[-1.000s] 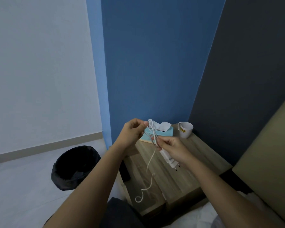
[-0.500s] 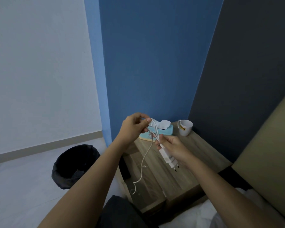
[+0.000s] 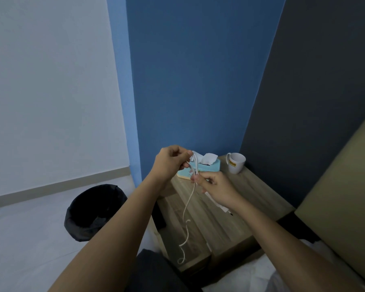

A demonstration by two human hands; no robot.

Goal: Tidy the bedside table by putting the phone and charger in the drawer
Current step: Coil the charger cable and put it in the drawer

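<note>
Head: mug [image 3: 236,163], tissue box [image 3: 207,167] behind cable [image 3: 188,204].

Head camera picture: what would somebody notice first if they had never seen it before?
First, the two hands in the middle: the left hand and the right hand both grip a white charger cable, whose loose end dangles down in front of the wooden bedside table. At the back of the table sit a light blue tissue box and a white mug, and a black bin stands on the floor to the left.
</note>
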